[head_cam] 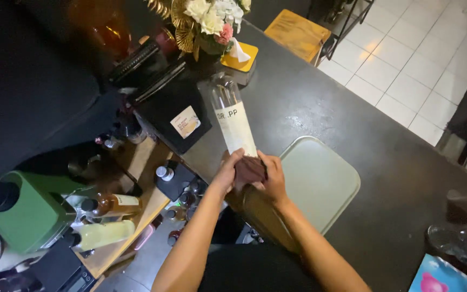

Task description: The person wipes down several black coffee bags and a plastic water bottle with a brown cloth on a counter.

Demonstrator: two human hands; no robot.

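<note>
We grip a brown cloth [249, 170] with both left hand [227, 172] and right hand [273, 177], against a clear bottle [232, 120] with cream label, over the dark counter [320, 97]; white floor tiles lie beyond.

Both forearms are bare from the elbow down to the left hand [227, 174] and the right hand [273, 181], without sleeves, watch, rings or bracelets, above a plain black garment [249, 270] covering the torso.
</note>
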